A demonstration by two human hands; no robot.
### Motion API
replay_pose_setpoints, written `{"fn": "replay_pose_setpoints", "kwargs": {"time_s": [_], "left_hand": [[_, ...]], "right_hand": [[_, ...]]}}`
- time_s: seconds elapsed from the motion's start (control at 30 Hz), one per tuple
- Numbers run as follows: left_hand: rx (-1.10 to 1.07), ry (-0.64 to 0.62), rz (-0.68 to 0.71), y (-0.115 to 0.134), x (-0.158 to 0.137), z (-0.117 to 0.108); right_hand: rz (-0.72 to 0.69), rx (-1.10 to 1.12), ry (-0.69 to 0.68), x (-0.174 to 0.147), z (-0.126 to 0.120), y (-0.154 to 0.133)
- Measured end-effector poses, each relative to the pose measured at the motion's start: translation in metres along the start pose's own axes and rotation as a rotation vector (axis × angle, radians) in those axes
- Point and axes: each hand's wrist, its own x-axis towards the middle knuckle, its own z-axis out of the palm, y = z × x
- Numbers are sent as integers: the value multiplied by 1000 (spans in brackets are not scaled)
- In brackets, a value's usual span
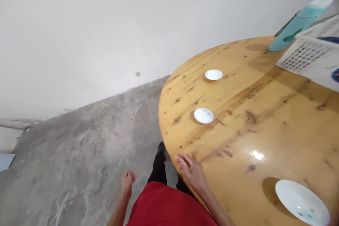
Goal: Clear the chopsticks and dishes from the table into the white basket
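My left hand (128, 182) hangs over the floor, left of my red shirt, with its fingers curled in and nothing visible in them. At the table's near edge is my right hand (192, 173), its fingers loosely bent and a little apart, holding nothing. The closest dish to it is a small white plate (203, 115) farther up the table. Beyond that sits another small white dish (213, 74). A larger white plate (302, 202) with a faint green pattern lies at the lower right, apart from both hands.
The round wooden table (227, 130) fills the right side. At its far right stand a white plastic basket (302, 56) and a tall turquoise container (296, 28) with a white top. A white wall (92, 35) rises behind the grey concrete floor (100, 144).
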Motion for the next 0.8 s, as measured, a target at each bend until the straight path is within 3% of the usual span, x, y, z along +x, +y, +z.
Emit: {"fn": "replay_pose_setpoints", "kwargs": {"time_s": [0.1, 0.2, 0.33, 0.43, 0.6, 0.8], "left_hand": [[-18, -18, 195, 102, 59, 10], [23, -92, 472, 210, 98, 38], [56, -232, 827, 340, 111, 98], [59, -380, 997, 418, 102, 149], [190, -652, 1047, 505, 83, 231], [272, -820, 851, 567, 68, 326]], "right_hand": [[95, 55, 139, 9, 13, 12], [208, 94, 247, 21, 23, 24], [325, 129, 497, 40, 36, 16], [407, 159, 658, 55, 44, -3], [557, 167, 800, 61, 50, -28], [749, 196, 928, 41, 67, -39]]}}
